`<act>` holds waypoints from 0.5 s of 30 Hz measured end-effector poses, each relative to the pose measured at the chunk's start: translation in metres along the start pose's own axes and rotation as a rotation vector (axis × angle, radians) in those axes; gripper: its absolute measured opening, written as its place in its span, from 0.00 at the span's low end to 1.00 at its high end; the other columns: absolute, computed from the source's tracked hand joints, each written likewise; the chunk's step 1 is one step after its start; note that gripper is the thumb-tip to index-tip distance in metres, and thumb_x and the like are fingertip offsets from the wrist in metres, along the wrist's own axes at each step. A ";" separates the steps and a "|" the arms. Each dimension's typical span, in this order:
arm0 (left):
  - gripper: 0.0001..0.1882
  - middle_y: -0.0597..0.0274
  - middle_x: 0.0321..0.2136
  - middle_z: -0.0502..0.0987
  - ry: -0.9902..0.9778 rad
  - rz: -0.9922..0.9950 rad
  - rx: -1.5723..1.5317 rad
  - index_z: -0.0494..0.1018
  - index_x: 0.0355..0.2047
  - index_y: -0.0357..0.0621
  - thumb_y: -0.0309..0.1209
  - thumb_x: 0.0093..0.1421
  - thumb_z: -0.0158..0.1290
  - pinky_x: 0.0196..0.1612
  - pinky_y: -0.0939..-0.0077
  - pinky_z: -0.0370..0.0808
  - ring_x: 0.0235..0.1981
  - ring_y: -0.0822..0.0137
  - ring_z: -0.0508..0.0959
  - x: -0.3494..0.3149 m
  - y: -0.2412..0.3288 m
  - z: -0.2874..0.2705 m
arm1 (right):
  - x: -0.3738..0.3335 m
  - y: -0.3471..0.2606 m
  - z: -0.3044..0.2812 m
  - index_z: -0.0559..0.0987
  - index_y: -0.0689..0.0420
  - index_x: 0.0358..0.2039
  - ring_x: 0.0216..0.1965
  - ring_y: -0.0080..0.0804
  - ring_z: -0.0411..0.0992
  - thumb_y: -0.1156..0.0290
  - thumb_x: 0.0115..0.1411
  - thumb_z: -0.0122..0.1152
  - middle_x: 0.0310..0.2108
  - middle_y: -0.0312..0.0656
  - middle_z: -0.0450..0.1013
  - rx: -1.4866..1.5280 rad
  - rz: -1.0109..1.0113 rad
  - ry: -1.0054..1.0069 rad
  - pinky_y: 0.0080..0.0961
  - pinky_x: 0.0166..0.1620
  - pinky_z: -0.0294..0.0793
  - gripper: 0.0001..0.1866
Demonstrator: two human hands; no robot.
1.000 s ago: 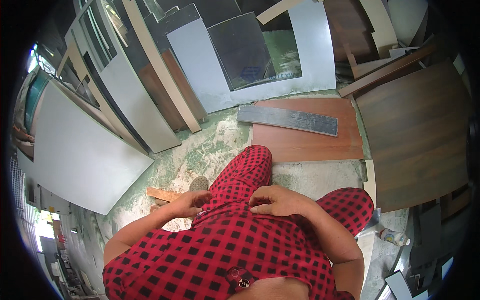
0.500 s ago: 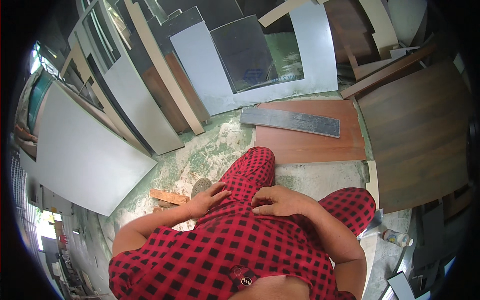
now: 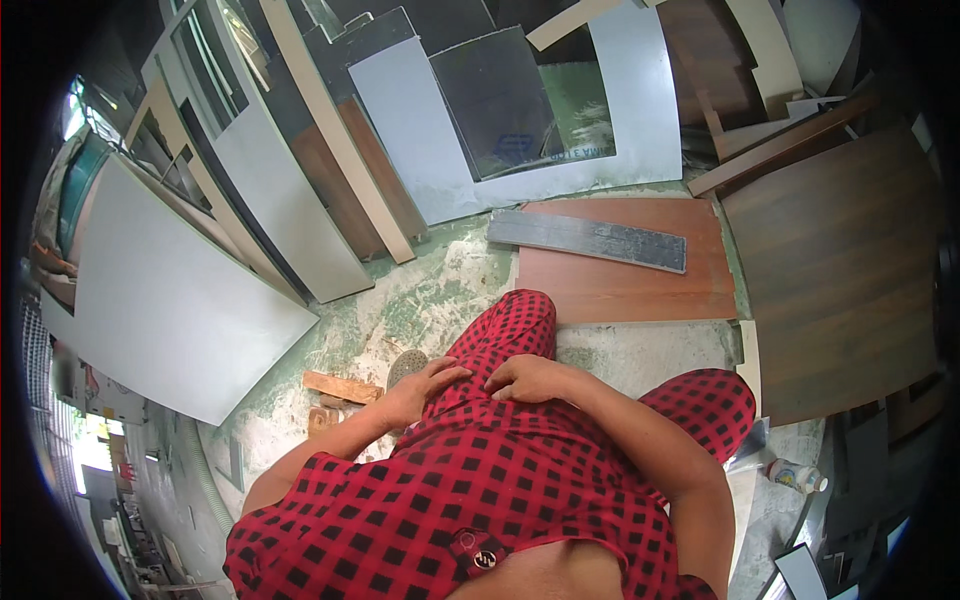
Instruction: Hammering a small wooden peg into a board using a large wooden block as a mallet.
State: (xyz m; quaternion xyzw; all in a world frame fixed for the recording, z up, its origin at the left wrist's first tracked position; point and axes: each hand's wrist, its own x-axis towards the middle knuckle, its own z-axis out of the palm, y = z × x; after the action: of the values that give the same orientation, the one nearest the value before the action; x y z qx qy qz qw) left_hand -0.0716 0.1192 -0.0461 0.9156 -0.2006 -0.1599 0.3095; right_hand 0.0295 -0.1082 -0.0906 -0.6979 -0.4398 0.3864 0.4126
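Observation:
My left hand (image 3: pixel 422 393) rests on my red-and-black checked trousers (image 3: pixel 515 315), its fingers stretched out and nothing in them. Close to it, my right hand (image 3: pixel 532 380) hangs over the same cloth at my lap, fingers loosely bent and the thumb apart from them. I see no object in it. Beyond the left wrist, a grey speckled, rounded thing (image 3: pixel 405 366), perhaps a shoe sole, shows beside my leg. Left of that lies a rough wooden block (image 3: pixel 343 387) on the floor, with a smaller wood piece (image 3: pixel 322 420) by it.
Ahead lies a reddish-brown board (image 3: pixel 620 295) with a narrow grey strip (image 3: pixel 590 240) across it. A white U-shaped panel (image 3: pixel 640 110) leans behind. Pale panels (image 3: pixel 180 300) stand at left, a dark wood-grain board (image 3: pixel 840 280) at right. A white bottle (image 3: pixel 797 476) lies beyond my right knee.
My right hand has shifted a little left and forward, nearer my left hand, its fingers tipping down toward the cloth. My left hand has moved slightly right and forward. The view has shifted slightly.

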 end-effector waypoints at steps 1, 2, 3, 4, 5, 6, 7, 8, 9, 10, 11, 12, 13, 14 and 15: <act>0.31 0.49 0.56 0.59 -0.034 -0.085 0.028 0.61 0.55 0.53 0.34 0.50 0.55 0.50 0.63 0.68 0.51 0.47 0.67 0.004 0.007 -0.003 | 0.004 -0.003 -0.001 0.76 0.60 0.44 0.43 0.41 0.72 0.61 0.55 0.55 0.40 0.50 0.74 -0.057 0.031 -0.094 0.30 0.48 0.68 0.19; 0.30 0.48 0.56 0.59 -0.069 -0.169 0.056 0.61 0.55 0.49 0.33 0.50 0.54 0.50 0.62 0.68 0.52 0.46 0.67 0.006 0.011 -0.004 | 0.010 -0.006 0.000 0.76 0.60 0.44 0.43 0.41 0.72 0.61 0.55 0.55 0.40 0.50 0.74 -0.057 0.027 -0.091 0.30 0.48 0.68 0.19; 0.30 0.48 0.56 0.59 -0.068 -0.169 0.062 0.61 0.55 0.49 0.33 0.50 0.54 0.50 0.62 0.68 0.52 0.46 0.67 0.004 0.006 -0.002 | 0.016 -0.008 0.001 0.76 0.61 0.44 0.44 0.41 0.72 0.61 0.55 0.57 0.41 0.50 0.74 -0.110 0.092 -0.136 0.31 0.48 0.68 0.20; 0.29 0.47 0.55 0.61 -0.014 -0.063 0.098 0.61 0.54 0.46 0.32 0.50 0.54 0.50 0.62 0.69 0.51 0.47 0.68 -0.002 -0.006 0.002 | 0.022 -0.009 0.001 0.75 0.61 0.44 0.44 0.41 0.72 0.61 0.54 0.58 0.41 0.50 0.74 -0.163 0.156 -0.180 0.31 0.48 0.68 0.21; 0.29 0.47 0.53 0.63 0.039 0.045 0.132 0.61 0.54 0.44 0.31 0.50 0.54 0.49 0.62 0.70 0.50 0.47 0.69 -0.007 -0.014 0.006 | 0.026 -0.004 0.003 0.75 0.61 0.44 0.44 0.41 0.72 0.61 0.54 0.58 0.41 0.50 0.74 -0.165 0.152 -0.175 0.31 0.48 0.68 0.21; 0.29 0.47 0.53 0.63 0.030 0.060 0.132 0.61 0.54 0.44 0.31 0.50 0.54 0.49 0.62 0.70 0.50 0.47 0.69 -0.008 -0.019 0.009 | 0.029 0.006 0.008 0.76 0.61 0.44 0.44 0.41 0.72 0.62 0.52 0.59 0.41 0.49 0.74 -0.136 0.119 -0.131 0.31 0.47 0.69 0.21; 0.28 0.47 0.52 0.65 0.134 0.003 0.037 0.61 0.54 0.43 0.30 0.51 0.53 0.48 0.63 0.70 0.49 0.47 0.70 -0.012 -0.020 0.014 | 0.027 0.008 0.009 0.76 0.61 0.44 0.44 0.42 0.72 0.62 0.51 0.61 0.40 0.49 0.74 -0.107 0.083 -0.094 0.32 0.47 0.69 0.21; 0.28 0.46 0.50 0.66 0.236 -0.054 -0.059 0.61 0.53 0.42 0.29 0.51 0.53 0.47 0.63 0.71 0.48 0.47 0.71 -0.016 -0.024 0.020 | 0.027 0.010 0.011 0.76 0.61 0.44 0.44 0.42 0.72 0.62 0.51 0.61 0.40 0.49 0.74 -0.102 0.090 -0.087 0.32 0.47 0.69 0.21; 0.30 0.46 0.49 0.68 0.282 -0.037 -0.066 0.59 0.55 0.44 0.29 0.51 0.52 0.46 0.64 0.72 0.46 0.47 0.72 -0.023 -0.039 0.030 | 0.030 0.003 0.012 0.76 0.60 0.43 0.43 0.42 0.72 0.64 0.49 0.62 0.40 0.48 0.74 -0.135 0.060 -0.063 0.32 0.46 0.69 0.21; 0.30 0.46 0.49 0.68 0.281 -0.036 -0.071 0.59 0.55 0.44 0.29 0.51 0.52 0.46 0.64 0.72 0.46 0.47 0.72 -0.027 -0.050 0.038 | 0.031 0.000 0.013 0.76 0.60 0.42 0.43 0.42 0.72 0.65 0.47 0.63 0.39 0.48 0.75 -0.165 0.040 -0.033 0.33 0.46 0.70 0.21; 0.31 0.45 0.49 0.68 0.243 -0.066 -0.097 0.57 0.56 0.44 0.30 0.51 0.52 0.46 0.63 0.72 0.46 0.47 0.72 -0.031 -0.060 0.047 | 0.033 0.006 0.019 0.77 0.59 0.40 0.41 0.43 0.73 0.67 0.44 0.64 0.37 0.47 0.75 -0.149 -0.006 0.008 0.34 0.44 0.71 0.21; 0.32 0.45 0.49 0.68 0.198 -0.095 -0.121 0.56 0.57 0.43 0.30 0.52 0.52 0.46 0.63 0.72 0.47 0.47 0.72 -0.031 -0.064 0.051 | 0.035 0.012 0.020 0.77 0.59 0.40 0.41 0.43 0.73 0.67 0.44 0.64 0.37 0.47 0.75 -0.144 0.000 0.012 0.34 0.44 0.71 0.21; 0.32 0.45 0.49 0.68 0.189 -0.088 -0.124 0.56 0.57 0.43 0.30 0.52 0.52 0.46 0.63 0.72 0.47 0.47 0.72 -0.026 -0.053 0.044 | 0.038 0.016 0.019 0.77 0.59 0.40 0.40 0.43 0.73 0.68 0.43 0.63 0.36 0.47 0.75 -0.144 -0.007 0.010 0.34 0.43 0.71 0.20; 0.33 0.45 0.49 0.68 0.164 -0.083 -0.066 0.54 0.57 0.43 0.30 0.52 0.52 0.46 0.63 0.71 0.47 0.47 0.72 -0.023 -0.041 0.035 | 0.039 0.020 0.020 0.77 0.59 0.39 0.40 0.43 0.74 0.69 0.42 0.63 0.35 0.48 0.75 -0.145 -0.014 0.009 0.35 0.42 0.71 0.20; 0.33 0.44 0.49 0.68 0.147 -0.083 -0.005 0.53 0.58 0.43 0.31 0.52 0.52 0.46 0.63 0.71 0.47 0.48 0.72 -0.021 -0.033 0.028 | 0.041 0.018 0.020 0.77 0.59 0.39 0.40 0.43 0.74 0.69 0.42 0.63 0.35 0.48 0.75 -0.145 -0.013 0.010 0.35 0.42 0.71 0.20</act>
State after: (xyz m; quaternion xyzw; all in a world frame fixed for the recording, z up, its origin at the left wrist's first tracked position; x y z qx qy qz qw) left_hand -0.0932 0.1386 -0.0846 0.9317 -0.1391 -0.1055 0.3186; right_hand 0.0297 -0.0701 -0.1220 -0.7251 -0.4690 0.3472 0.3657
